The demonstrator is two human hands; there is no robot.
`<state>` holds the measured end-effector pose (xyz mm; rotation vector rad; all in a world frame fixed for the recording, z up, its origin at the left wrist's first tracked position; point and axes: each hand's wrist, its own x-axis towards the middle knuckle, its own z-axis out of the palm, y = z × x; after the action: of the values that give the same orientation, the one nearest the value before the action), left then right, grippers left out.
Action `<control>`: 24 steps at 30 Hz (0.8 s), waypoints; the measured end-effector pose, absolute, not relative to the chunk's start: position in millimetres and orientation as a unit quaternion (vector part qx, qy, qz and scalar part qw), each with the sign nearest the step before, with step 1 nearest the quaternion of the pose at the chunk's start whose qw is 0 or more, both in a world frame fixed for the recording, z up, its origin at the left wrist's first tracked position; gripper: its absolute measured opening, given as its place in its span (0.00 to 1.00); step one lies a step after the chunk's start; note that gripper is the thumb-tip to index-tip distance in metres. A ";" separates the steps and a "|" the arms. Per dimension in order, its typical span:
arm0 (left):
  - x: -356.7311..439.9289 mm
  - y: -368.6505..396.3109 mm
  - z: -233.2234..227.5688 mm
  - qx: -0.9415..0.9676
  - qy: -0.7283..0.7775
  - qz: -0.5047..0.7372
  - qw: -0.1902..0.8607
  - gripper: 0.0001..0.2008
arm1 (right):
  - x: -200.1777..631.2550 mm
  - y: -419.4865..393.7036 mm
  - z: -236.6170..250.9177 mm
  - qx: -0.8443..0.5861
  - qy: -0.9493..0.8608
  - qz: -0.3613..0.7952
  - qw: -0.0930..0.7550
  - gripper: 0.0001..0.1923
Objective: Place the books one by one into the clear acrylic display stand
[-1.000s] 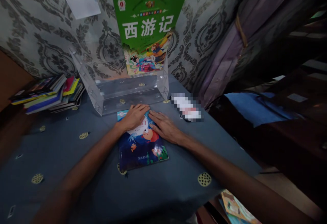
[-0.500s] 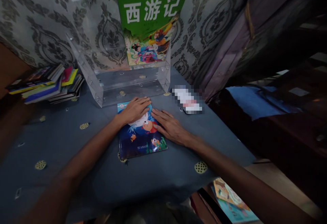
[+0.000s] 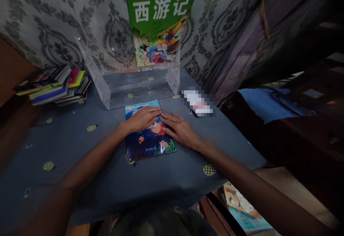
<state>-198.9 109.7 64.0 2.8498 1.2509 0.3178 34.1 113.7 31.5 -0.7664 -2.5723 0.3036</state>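
A blue children's book (image 3: pixel 145 146) with cartoon fish on its cover lies flat and closed on the table. Across its upper part rests my left hand (image 3: pixel 142 118), palm down with the fingers stretched out to the right. My right hand (image 3: pixel 180 130) lies flat over the book's right edge, its fingertips close to those of the left. Neither hand grips anything. Part of the cover picture is hidden beneath them. Just behind the book stands a clear acrylic rack (image 3: pixel 139 91), with a green book (image 3: pixel 161 31) upright in it.
A stack of books (image 3: pixel 59 85) sits at the table's left back. A pixelated flat object (image 3: pixel 197 103) lies right of the rack. More picture books (image 3: pixel 244 207) are below the table's right front edge. A blue cloth (image 3: pixel 264 103) and a curtain (image 3: pixel 236 60) are at right.
My left hand has slid slightly down the book, uncovering more of its top edge. The right hand stays nearly in place on the cover. The whole view has shifted a little.
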 end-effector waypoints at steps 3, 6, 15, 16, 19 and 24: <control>-195.1 110.4 63.1 0.904 0.413 0.109 0.000 0.19 | 34.5 110.9 32.4 -0.283 -0.928 0.113 0.216 0.22; -194.4 110.0 64.1 0.904 0.413 0.110 0.010 0.19 | 39.0 101.8 35.4 -0.281 -0.928 0.126 0.210 0.22; -200.5 100.3 74.8 0.911 0.401 0.055 0.075 0.19 | 60.8 68.3 38.3 -0.257 -0.933 0.140 0.209 0.26; -198.7 98.5 75.2 0.912 0.403 0.051 0.061 0.19 | 61.0 67.3 37.8 -0.256 -0.933 0.136 0.212 0.26; -192.4 93.2 76.2 0.913 0.406 0.045 0.009 0.18 | 60.0 65.9 37.4 -0.256 -0.933 0.128 0.218 0.26; -188.4 85.7 81.2 0.919 0.391 0.043 0.015 0.19 | 64.6 59.5 40.3 -0.245 -0.934 0.134 0.224 0.25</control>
<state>-188.4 85.7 81.2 2.8602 1.2154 0.1349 64.6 59.5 40.3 -0.6762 -2.5768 0.3710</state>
